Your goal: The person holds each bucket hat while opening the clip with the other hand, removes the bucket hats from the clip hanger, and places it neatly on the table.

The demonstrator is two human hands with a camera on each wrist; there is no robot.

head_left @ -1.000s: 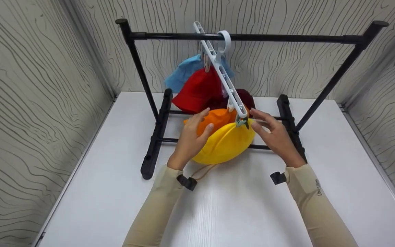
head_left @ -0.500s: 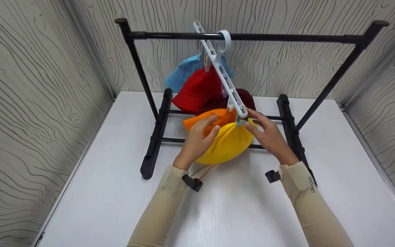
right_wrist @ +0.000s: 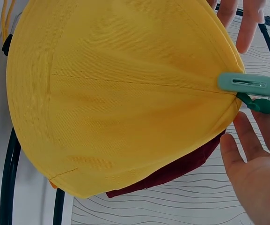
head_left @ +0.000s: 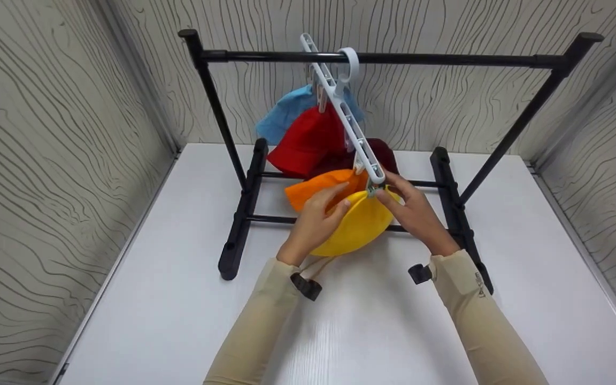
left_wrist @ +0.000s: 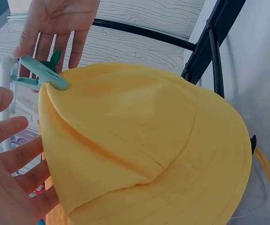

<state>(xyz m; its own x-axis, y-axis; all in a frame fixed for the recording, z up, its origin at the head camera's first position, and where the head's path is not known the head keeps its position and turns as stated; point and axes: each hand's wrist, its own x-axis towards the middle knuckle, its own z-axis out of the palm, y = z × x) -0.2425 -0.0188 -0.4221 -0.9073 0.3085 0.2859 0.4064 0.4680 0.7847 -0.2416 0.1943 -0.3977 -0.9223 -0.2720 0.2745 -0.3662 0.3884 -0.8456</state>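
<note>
Above white tabletop [head_left: 372,331], orange hat [head_left: 306,191] hangs just behind yellow hat [head_left: 359,229].

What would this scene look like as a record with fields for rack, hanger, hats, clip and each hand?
Rack: black, on a white table
Hanger: white, hooked over the rack's top bar
Hats: light blue hat, red hat, dark red hat, orange hat, yellow hat nearest the person
Clip: pale green, gripping the yellow hat under the hanger's near end
Left hand: fingers spread at the yellow hat's edge, contact unclear
Right hand: fingers beside the clip, contact unclear
</note>
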